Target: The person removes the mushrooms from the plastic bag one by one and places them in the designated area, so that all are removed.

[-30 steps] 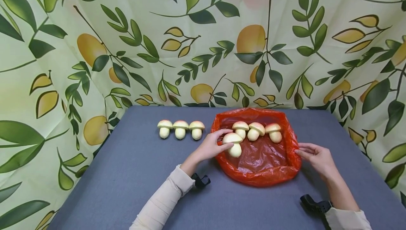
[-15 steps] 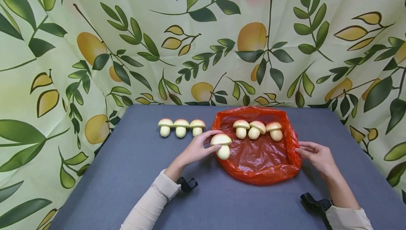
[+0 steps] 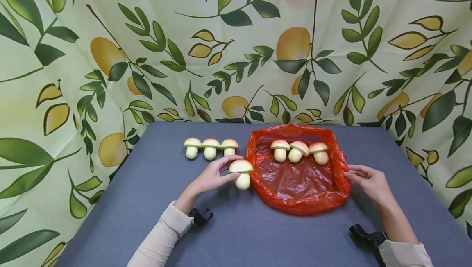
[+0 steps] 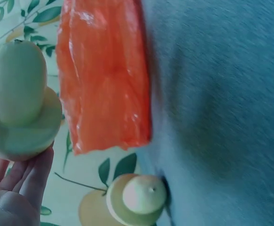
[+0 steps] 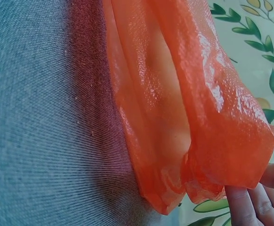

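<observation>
My left hand (image 3: pixel 211 177) holds a toy mushroom (image 3: pixel 241 167) with a pale stem and a rounded cap, thumb in front and fingers behind. It is just outside the left rim of an open red plastic bag (image 3: pixel 295 206). In the left wrist view the mushroom (image 4: pixel 18 84) is raised beside the bag's wall (image 4: pixel 103 80), stem upward in that picture. Inside the bag, three more mushrooms (image 3: pixel 296 152) lie along the back. My right hand (image 3: pixel 371 183) pinches the bag's right rim, the plastic (image 5: pixel 231 160) between thumb and fingers.
Three matching mushrooms (image 3: pixel 210 148) lie in a row on the grey-blue table (image 3: pixel 140 201), left of the bag. Behind the table hangs a leaf-and-fruit patterned cloth (image 3: pixel 236 46). Each wrist wears a black strap (image 3: pixel 200 216).
My left hand has moved left with the mushroom, from over the inside of the bag to outside its left rim. The right hand stays on the right rim.
</observation>
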Demonstrator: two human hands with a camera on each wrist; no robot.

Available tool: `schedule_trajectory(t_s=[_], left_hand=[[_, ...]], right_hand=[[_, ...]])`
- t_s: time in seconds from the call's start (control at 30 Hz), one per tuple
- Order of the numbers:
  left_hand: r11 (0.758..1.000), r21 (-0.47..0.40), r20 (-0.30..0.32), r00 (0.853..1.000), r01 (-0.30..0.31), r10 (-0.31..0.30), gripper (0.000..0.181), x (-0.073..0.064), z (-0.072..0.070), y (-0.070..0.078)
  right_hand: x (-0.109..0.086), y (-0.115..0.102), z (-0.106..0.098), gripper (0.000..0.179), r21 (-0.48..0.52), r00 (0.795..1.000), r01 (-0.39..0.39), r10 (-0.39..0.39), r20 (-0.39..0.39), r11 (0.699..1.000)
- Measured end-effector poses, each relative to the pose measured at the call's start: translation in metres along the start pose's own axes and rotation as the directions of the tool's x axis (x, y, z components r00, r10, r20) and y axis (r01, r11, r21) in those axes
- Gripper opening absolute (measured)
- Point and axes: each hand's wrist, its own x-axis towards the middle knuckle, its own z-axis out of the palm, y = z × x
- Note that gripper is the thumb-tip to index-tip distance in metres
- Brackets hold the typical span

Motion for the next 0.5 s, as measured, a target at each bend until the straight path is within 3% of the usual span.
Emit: schedule_trajectory(t_s=[0.27,0.5], left_hand=[[1.0,-0.007,0.003,1.0,0.004,-0.004,0.047,-0.01,-0.007,-0.011],[0.999,-0.004,-0.003,0.999,0.051,-0.051,0.048,-0.013,-0.012,-0.025]], right_hand=[[0.001,0.002,-0.001,0.022,-0.01,1.0,0.001,-0.001,-0.007,1.0],[0.001,0.002,0.0,0.021,-0.014,1.0,-0.01,0.01,-0.007,1.0]])
